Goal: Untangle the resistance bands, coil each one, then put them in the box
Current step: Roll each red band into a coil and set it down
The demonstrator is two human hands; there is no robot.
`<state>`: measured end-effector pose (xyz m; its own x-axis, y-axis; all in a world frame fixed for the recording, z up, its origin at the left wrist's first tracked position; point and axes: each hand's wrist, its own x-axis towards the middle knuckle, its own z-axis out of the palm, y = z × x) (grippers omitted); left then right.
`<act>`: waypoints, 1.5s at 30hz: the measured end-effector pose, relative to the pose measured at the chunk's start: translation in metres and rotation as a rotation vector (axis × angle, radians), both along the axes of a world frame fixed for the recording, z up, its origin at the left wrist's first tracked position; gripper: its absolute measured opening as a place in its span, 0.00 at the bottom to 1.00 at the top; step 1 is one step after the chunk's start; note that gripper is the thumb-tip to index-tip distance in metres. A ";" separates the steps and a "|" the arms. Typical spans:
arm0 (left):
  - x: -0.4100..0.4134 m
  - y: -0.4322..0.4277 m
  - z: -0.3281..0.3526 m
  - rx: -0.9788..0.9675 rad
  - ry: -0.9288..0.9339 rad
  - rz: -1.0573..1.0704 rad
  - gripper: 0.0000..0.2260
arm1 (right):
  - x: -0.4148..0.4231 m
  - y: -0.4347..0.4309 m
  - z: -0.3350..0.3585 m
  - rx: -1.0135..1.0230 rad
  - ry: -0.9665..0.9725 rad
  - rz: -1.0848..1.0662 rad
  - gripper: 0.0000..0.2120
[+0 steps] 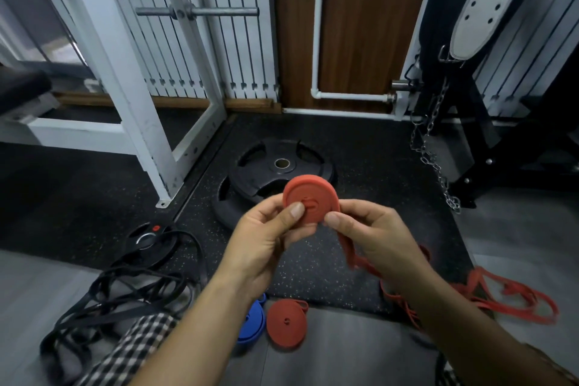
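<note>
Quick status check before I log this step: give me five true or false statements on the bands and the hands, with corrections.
1. Both hands, left hand and right hand, hold the red coil. True.
2. The red coil is fully wound. False: a loose red tail hangs from it.
3. A finished red coil lies on the floor beside a blue coil. True.
4. The black bands are coiled. False: they lie in a tangled heap.
5. The weight plate stands upright. False: it lies flat.
</note>
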<state>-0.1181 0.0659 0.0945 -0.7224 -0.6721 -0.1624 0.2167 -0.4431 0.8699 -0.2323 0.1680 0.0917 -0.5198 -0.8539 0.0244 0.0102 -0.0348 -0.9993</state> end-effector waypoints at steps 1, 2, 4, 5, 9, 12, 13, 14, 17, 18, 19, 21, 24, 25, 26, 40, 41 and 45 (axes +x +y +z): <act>-0.001 0.001 0.000 0.026 0.008 0.009 0.09 | 0.002 -0.002 -0.001 -0.012 -0.011 -0.024 0.09; -0.001 0.001 -0.001 0.053 0.016 0.014 0.09 | 0.004 -0.004 -0.002 -0.014 -0.006 -0.042 0.10; 0.000 0.002 -0.003 0.129 0.041 0.017 0.10 | 0.006 -0.007 -0.003 -0.012 -0.022 -0.053 0.11; 0.001 0.002 -0.004 0.165 0.056 0.011 0.10 | 0.006 -0.009 -0.003 -0.013 -0.038 -0.047 0.12; 0.009 -0.009 -0.002 -0.012 -0.097 -0.058 0.11 | -0.002 -0.009 0.002 0.086 0.103 -0.003 0.11; 0.018 -0.020 0.001 -0.296 -0.221 -0.033 0.07 | -0.010 -0.006 0.003 0.196 0.309 0.039 0.04; 0.021 -0.023 0.000 -0.344 -0.235 -0.026 0.06 | -0.012 -0.005 0.003 0.218 0.371 0.063 0.04; 0.022 -0.024 0.000 -0.370 -0.259 -0.018 0.05 | -0.013 -0.005 0.003 0.235 0.424 0.088 0.04; 0.024 -0.025 -0.003 -0.365 -0.325 -0.029 0.04 | -0.014 -0.006 0.003 0.264 0.536 0.166 0.06; 0.025 -0.024 -0.003 -0.344 -0.322 -0.058 0.04 | -0.014 -0.006 0.004 0.271 0.558 0.190 0.07; 0.026 -0.024 -0.003 -0.320 -0.312 -0.088 0.03 | -0.015 -0.005 0.004 0.277 0.570 0.208 0.07; 0.026 -0.024 -0.003 -0.285 -0.296 -0.131 0.04 | -0.016 -0.005 0.004 0.290 0.575 0.228 0.08; 0.027 -0.024 -0.003 -0.322 -0.314 -0.191 0.07 | -0.015 -0.006 0.004 0.323 0.600 0.245 0.06; 0.026 -0.023 -0.004 -0.357 -0.331 -0.215 0.08 | -0.015 -0.007 0.003 0.331 0.609 0.251 0.06; 0.026 -0.021 -0.004 -0.386 -0.346 -0.226 0.08 | -0.014 -0.008 0.002 0.333 0.607 0.257 0.05; 0.008 -0.005 -0.001 0.113 0.055 0.024 0.10 | 0.010 -0.014 0.000 -0.018 0.053 0.011 0.10; 0.006 -0.002 -0.002 0.168 0.084 0.000 0.10 | 0.010 -0.015 -0.001 -0.030 0.027 -0.021 0.09; 0.007 -0.007 -0.006 -0.071 -0.124 -0.085 0.09 | -0.004 -0.007 0.002 0.125 0.183 -0.063 0.03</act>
